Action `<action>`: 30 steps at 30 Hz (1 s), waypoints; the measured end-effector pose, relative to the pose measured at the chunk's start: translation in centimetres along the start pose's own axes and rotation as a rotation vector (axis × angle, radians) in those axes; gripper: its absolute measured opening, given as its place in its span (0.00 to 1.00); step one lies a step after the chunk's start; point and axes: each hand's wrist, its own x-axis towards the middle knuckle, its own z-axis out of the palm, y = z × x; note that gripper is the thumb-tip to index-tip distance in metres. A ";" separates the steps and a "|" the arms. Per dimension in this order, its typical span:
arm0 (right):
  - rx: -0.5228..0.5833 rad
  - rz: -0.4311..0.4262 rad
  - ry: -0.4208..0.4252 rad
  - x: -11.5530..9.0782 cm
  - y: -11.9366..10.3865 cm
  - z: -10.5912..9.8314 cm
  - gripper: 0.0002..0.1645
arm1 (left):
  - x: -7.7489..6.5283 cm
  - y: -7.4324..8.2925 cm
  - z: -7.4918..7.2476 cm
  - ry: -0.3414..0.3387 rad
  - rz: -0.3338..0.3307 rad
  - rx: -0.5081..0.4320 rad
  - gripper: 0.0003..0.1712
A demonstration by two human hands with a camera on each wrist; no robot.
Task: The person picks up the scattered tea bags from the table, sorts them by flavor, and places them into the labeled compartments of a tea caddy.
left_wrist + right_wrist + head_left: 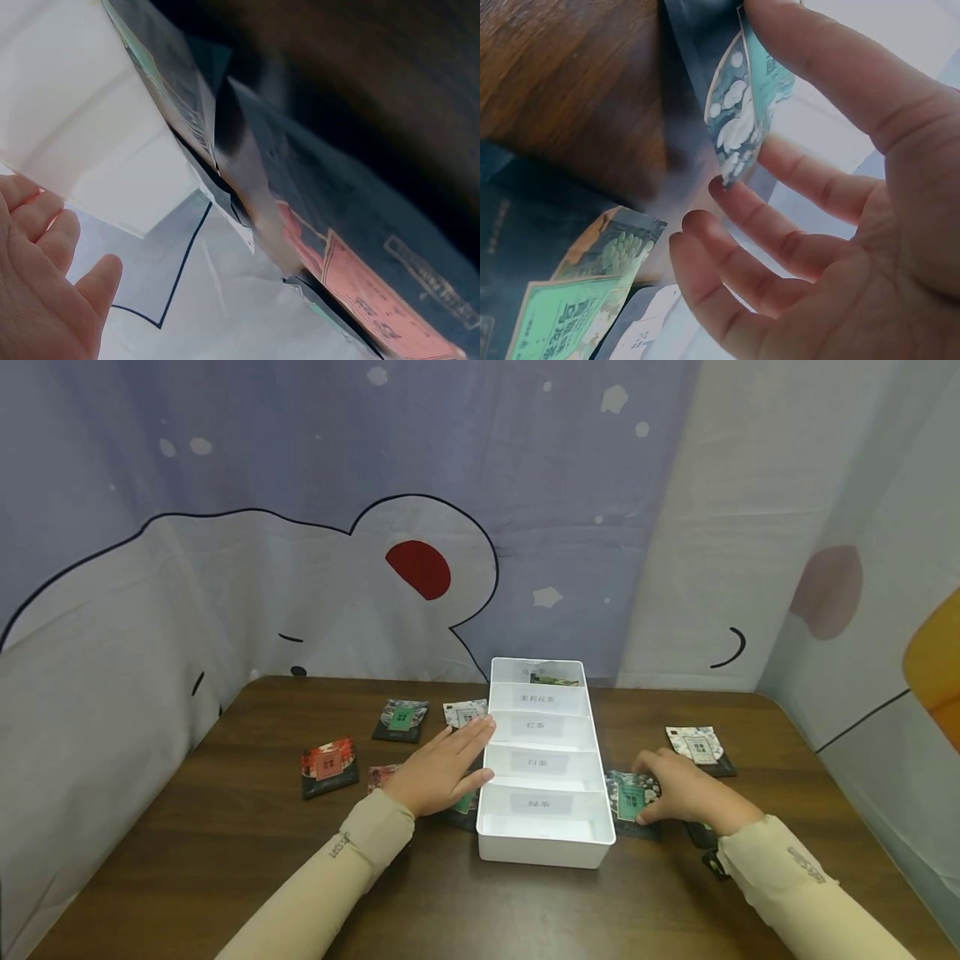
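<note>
A white divided box (546, 852) with labelled compartments stands at the middle of the table. My left hand (446, 768) lies along its left wall, fingers extended and fingertips right at the rim. In the left wrist view that hand (45, 262) shows spread fingers beside the box (82, 112). On the right, my right hand (686, 789) reaches over a dark tea packet with a green label (632, 797). In the right wrist view, its thumb and forefinger lie over and beside this packet (739, 105), its other fingers loosely bent.
Left of the box lie a red-labelled packet (328, 766), a green-labelled packet (401, 720) and a white one (463, 712), with others partly under my left hand. Another white packet (701, 748) lies at right. A green packet (553, 680) sits in the rear compartment. A printed curtain (570, 527) hangs behind.
</note>
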 end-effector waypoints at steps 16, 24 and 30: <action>0.258 0.004 0.068 0.0 1.3 -0.3 0.24 | 0.0 0.0 0.0 0.005 0.002 -0.005 0.41; 0.559 0.075 0.116 0.0 2.0 -0.5 0.27 | 0.0 -0.1 0.1 0.010 0.005 -0.009 0.41; 0.686 0.128 0.202 0.2 1.6 -0.6 0.25 | -0.1 0.0 -0.1 0.007 0.000 -0.021 0.41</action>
